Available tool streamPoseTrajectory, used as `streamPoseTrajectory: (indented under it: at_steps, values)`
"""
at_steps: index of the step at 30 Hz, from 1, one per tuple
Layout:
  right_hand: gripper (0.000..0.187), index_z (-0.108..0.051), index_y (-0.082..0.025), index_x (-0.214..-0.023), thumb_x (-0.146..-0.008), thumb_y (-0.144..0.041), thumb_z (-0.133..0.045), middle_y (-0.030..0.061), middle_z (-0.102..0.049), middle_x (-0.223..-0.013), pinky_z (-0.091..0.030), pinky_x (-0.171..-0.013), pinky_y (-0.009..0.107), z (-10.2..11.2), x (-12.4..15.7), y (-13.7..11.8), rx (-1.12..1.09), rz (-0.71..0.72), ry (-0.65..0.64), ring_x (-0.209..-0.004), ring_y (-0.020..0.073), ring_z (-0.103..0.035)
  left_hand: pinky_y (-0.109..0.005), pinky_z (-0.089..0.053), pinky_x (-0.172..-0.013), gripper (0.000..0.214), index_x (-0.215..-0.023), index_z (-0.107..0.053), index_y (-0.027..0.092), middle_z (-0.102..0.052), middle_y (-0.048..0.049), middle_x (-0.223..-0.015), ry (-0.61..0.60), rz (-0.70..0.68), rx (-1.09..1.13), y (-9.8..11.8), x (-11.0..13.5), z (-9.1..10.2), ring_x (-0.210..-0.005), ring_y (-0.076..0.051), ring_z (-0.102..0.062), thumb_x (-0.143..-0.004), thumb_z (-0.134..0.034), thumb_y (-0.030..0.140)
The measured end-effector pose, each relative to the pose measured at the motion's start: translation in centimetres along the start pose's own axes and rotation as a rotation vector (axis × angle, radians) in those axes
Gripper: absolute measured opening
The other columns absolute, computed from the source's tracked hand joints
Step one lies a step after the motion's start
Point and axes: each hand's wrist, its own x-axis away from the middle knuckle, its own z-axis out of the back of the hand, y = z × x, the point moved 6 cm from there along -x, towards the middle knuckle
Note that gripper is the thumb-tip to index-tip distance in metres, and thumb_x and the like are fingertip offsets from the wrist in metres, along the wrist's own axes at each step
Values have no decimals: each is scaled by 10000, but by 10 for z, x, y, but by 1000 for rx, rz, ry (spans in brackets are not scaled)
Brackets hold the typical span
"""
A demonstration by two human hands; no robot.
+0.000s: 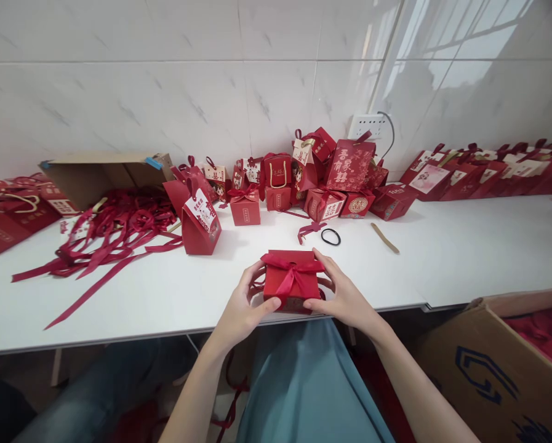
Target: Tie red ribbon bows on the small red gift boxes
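Observation:
A small red gift box with a bright red ribbon bow across its top is at the table's front edge. My left hand grips its left side, thumb on the lower front corner. On the opposite side my right hand holds it the same way, thumb at the lower right corner. The fingers behind the box are partly hidden. Just beyond it on the table lie a dark red ribbon piece and a black elastic loop.
Several red gift boxes stand along the tiled wall. Loose red ribbons spill from an open cardboard box at left. A gold strip lies right of centre. A large carton with red contents stands lower right. Someone's jeans show lower left.

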Motion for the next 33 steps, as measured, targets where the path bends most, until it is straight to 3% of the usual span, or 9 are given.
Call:
streamPoseTrajectory:
  at_steps: [4, 6, 10, 13, 16, 20, 25, 33]
  values:
    - [969, -214, -330, -1436, -641, -361, -766, 86, -335, -1402, -386, -1048, 449, 2, 7, -8, 100, 67, 26, -1303, 269, -362, -358, -444, -929, 566, -1267, -465, 223, -491, -114, -1329, -44, -39, 106, 14, 3, 2, -1228, -275, -449, -769, -603, 454]
    - [986, -209, -326, -1439, -631, -357, -774, 94, -340, -1404, -376, -1054, 459, 2, 12, -12, 148, 95, 42, -1306, 278, -356, -341, -465, -871, 468, -1165, -538, 211, -564, -103, -1235, 65, 12, 71, 19, 1, 5, -1139, -255, -521, -801, -537, 504]
    - [993, -204, -307, -1442, -632, -367, -775, 110, -350, -1406, -379, -1048, 473, 1, 19, -17, 234, 143, 69, -1302, 296, -361, -305, -473, -738, 304, -941, -599, 200, -586, -74, -1141, 361, 60, -236, 30, 3, 9, -934, -203, -590, -802, -548, 465]
    - [985, -190, -297, -1446, -648, -372, -763, 116, -351, -1409, -382, -1044, 478, 0, 23, -18, 288, 178, 77, -1304, 300, -359, -307, -451, -763, 169, -822, -589, 200, -584, -61, -1065, 509, -130, -496, 48, 13, 3, -959, -198, -568, -814, -553, 365]
    - [977, -176, -296, -1446, -661, -355, -756, 117, -344, -1414, -406, -1024, 480, -1, 26, -20, 324, 207, 85, -1306, 298, -360, -326, -408, -814, 67, -832, -579, 208, -627, -24, -890, 580, -352, -700, 65, 29, -9, -896, -177, -585, -834, -549, 268]
    - [977, -165, -316, -1442, -666, -332, -758, 106, -343, -1418, -435, -1005, 461, -3, 30, -26, 353, 252, 99, -1304, 281, -365, -306, -378, -747, 62, -859, -563, 205, -643, 11, -792, 592, -537, -867, 79, 47, -26, -741, -133, -593, -836, -556, 148]
    - [956, -174, -313, -1439, -677, -294, -752, 103, -354, -1414, -419, -1031, 451, -6, 34, -36, 393, 321, 142, -1306, 268, -368, -297, -420, -729, 194, -909, -569, 177, -644, -21, -804, 582, -733, -919, 88, 65, -45, -743, -132, -599, -780, -596, 35]
    - [929, -174, -280, -1444, -704, -327, -734, 124, -362, -1404, -402, -1044, 468, -5, 41, -47, 411, 373, 250, -1313, 281, -357, -382, -379, -875, 203, -878, -607, 181, -665, -21, -823, 549, -709, -872, 78, 77, -69, -721, -129, -617, -772, -597, 8]
